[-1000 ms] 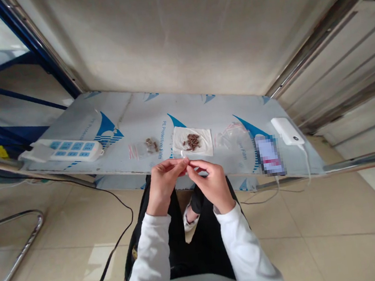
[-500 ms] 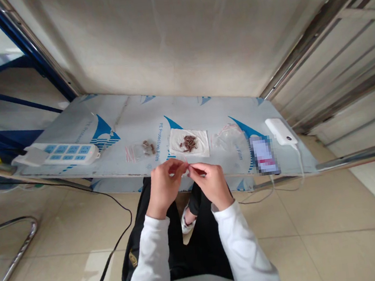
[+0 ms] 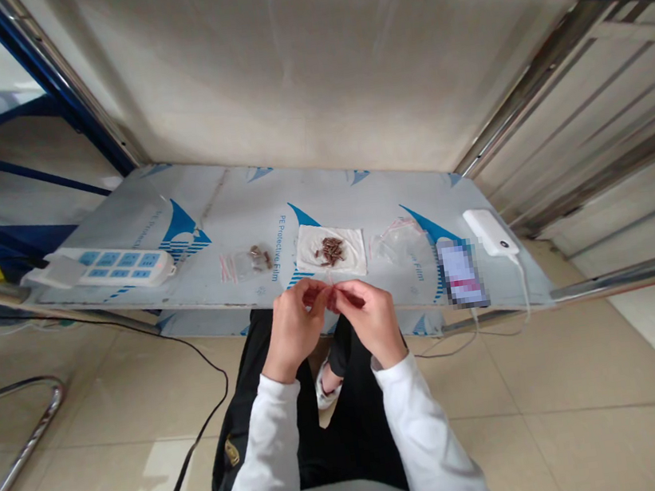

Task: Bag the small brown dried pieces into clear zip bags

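My left hand and my right hand meet fingertip to fingertip in front of the table's near edge, over my lap. Both are closed in a pinch. A thin, pale, clear sliver shows above the fingertips; what it is I cannot make out. Just beyond the hands, a heap of small brown sticks lies on a white cloth or tissue. Left of it is a small clear zip bag with brown pieces in it. To the right lies a crumpled clear plastic bag.
The table is covered in printed protective film. A white power strip lies at its left end. A phone with a blurred screen and a white power bank with a cable are at the right. A black cable crosses the floor.
My left hand has shifted slightly to the right, bringing the fingertips closer together. Both hands remain pinched. Things on the table have not moved.
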`<state>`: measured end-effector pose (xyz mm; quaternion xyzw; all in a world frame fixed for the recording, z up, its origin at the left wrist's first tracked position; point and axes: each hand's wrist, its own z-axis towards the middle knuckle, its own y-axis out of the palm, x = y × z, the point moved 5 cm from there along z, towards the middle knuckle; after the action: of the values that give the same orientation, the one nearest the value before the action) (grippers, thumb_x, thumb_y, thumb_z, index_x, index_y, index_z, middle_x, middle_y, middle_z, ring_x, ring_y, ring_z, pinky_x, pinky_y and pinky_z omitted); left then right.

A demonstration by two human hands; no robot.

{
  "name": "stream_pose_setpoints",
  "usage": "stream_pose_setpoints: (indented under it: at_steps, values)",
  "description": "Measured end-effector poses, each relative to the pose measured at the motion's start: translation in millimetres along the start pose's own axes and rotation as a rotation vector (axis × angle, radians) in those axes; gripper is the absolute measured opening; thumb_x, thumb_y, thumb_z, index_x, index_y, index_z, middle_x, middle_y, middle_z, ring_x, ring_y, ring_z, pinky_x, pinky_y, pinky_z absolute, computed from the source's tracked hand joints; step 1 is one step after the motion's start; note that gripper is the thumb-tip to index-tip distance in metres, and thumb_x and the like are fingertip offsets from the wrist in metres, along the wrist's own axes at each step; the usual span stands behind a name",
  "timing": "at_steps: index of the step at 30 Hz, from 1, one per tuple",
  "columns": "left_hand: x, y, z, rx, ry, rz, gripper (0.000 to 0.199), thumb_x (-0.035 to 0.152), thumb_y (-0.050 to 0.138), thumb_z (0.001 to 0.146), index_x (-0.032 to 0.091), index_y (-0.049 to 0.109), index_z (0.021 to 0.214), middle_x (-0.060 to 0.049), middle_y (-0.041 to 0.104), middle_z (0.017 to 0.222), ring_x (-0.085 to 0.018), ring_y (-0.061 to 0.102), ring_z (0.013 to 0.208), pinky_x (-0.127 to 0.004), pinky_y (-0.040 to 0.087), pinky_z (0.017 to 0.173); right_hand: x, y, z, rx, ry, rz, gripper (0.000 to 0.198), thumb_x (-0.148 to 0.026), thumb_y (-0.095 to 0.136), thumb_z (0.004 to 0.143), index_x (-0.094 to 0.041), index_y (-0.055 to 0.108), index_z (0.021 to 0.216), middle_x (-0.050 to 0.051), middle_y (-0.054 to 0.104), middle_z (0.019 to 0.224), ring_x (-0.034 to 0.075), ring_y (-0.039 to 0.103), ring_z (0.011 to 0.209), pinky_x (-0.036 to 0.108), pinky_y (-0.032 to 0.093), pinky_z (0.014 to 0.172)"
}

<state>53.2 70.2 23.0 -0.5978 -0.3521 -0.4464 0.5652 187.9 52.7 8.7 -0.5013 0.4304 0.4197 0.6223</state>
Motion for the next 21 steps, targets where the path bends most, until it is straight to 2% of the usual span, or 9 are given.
stream_pose_setpoints:
  at_steps: [4,8,11,13,15,17,19,21]
  values:
    - [-7.7,1.6,-0.2,-0.006,-0.034,-0.109,0.021,0.033,0.057,0.082,0.014,0.066,0.08,-0.006,0.071,0.076,-0.016,0.066,0.068,-0.025,0.05,0.067,2.1,1.9,1.3,-0.045,0.036,0.076,0.021,-0.034,0.06,0.083,-0.015,0.068,0.084,0.004,0.069,0.069,0.016,0.064,0.06,0.026,0.053,0.06]
    - [-17.6,5.7,1.1,0.007,-0.066,-0.343,0.026,0.039,0.062,0.079,0.012,0.067,0.079,-0.007,0.071,0.074,-0.017,0.066,0.067,-0.026,0.052,0.067,0.2,3.5,0.8,-0.074,0.022,0.1,0.026,-0.039,0.059,0.084,-0.016,0.07,0.088,0.005,0.071,0.077,0.017,0.066,0.068,0.026,0.054,0.065]
    - [-23.1,10.0,1.7,-0.047,-0.115,-0.508,0.027,0.039,0.067,0.074,0.012,0.067,0.075,-0.006,0.071,0.069,-0.017,0.067,0.065,-0.027,0.053,0.067,1.6,3.6,0.6,-0.103,0.066,0.146,0.027,-0.041,0.067,0.078,-0.017,0.072,0.089,0.005,0.073,0.079,0.018,0.067,0.069,0.027,0.054,0.066]
    - [-22.4,10.8,1.2,-0.092,-0.132,-0.536,0.026,0.039,0.067,0.074,0.012,0.066,0.074,-0.006,0.071,0.068,-0.018,0.067,0.065,-0.028,0.053,0.067,1.4,2.7,0.8,-0.142,0.067,0.145,0.027,-0.042,0.066,0.08,-0.017,0.073,0.087,0.004,0.072,0.075,0.018,0.066,0.065,0.026,0.054,0.063]
    - [-17.3,8.7,0.2,-0.106,-0.12,-0.46,0.026,0.039,0.064,0.076,0.013,0.067,0.075,-0.006,0.071,0.069,-0.018,0.068,0.065,-0.028,0.053,0.066,0.1,1.5,0.8,-0.199,0.044,0.133,0.028,-0.041,0.059,0.085,-0.016,0.073,0.083,0.003,0.071,0.07,0.017,0.065,0.063,0.026,0.053,0.061]
    - [-9.0,5.0,-1.3,-0.082,-0.094,-0.253,0.023,0.037,0.061,0.078,0.014,0.067,0.075,-0.006,0.072,0.071,-0.018,0.068,0.065,-0.027,0.051,0.065,-1.3,-1.0,0.6,-0.23,0.015,0.087,0.031,-0.039,0.054,0.088,-0.016,0.072,0.079,0.002,0.069,0.066,0.017,0.065,0.061,0.025,0.052,0.058]
    - [0.2,0.0,-3.4,0.005,-0.086,0.021,0.02,0.033,0.059,0.079,0.016,0.067,0.074,-0.005,0.072,0.069,-0.018,0.068,0.065,-0.026,0.049,0.065,-2.5,-7.6,0.9,-0.16,-0.02,-0.06,0.03,-0.037,0.053,0.088,-0.016,0.072,0.077,0.002,0.068,0.062,0.016,0.064,0.057,0.024,0.049,0.055]
    - [9.0,-3.5,-6.4,0.107,-0.098,0.237,0.018,0.03,0.057,0.079,0.017,0.067,0.074,-0.005,0.072,0.068,-0.019,0.069,0.066,-0.027,0.048,0.064,-5.5,-16.9,1.2,-0.01,-0.063,-0.276,0.028,-0.033,0.055,0.086,-0.016,0.072,0.072,0.003,0.068,0.06,0.016,0.063,0.054,0.024,0.048,0.054]
